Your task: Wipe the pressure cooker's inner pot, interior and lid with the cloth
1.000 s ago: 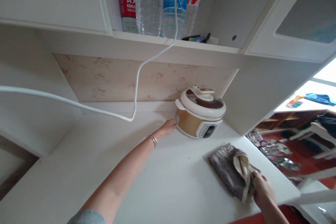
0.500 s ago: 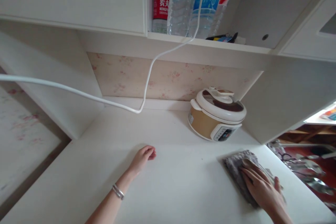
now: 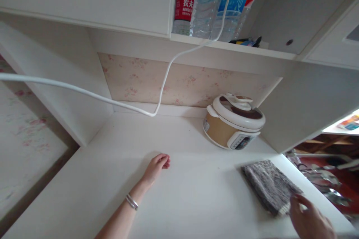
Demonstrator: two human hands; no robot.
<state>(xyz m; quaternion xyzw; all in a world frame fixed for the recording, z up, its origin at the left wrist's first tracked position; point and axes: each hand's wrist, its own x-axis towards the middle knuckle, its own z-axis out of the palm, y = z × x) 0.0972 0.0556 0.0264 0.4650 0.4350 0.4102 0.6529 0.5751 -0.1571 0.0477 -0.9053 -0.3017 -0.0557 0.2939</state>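
Off the folded grey plush cloth (image 3: 269, 183), the right hand (image 3: 311, 214) has drawn back to its near right corner.

The cloth lies flat on the white counter (image 3: 193, 194), just inside its right edge; the right hand's thumb and forefinger curve at that corner, and whether they touch it I cannot tell. Well apart from it, the left hand (image 3: 155, 168) rests on the counter, fingers curled in, nothing visible in them, a silver bracelet (image 3: 131, 201) at the wrist. Beyond the cloth, an electric pressure cooker (image 3: 221, 130) stands upright near the counter's back right corner. A white cable (image 3: 168, 71) crosses in front of the floral wall panel (image 3: 193, 86), and plastic bottles (image 3: 207, 11) stand on the shelf (image 3: 276, 53) above.
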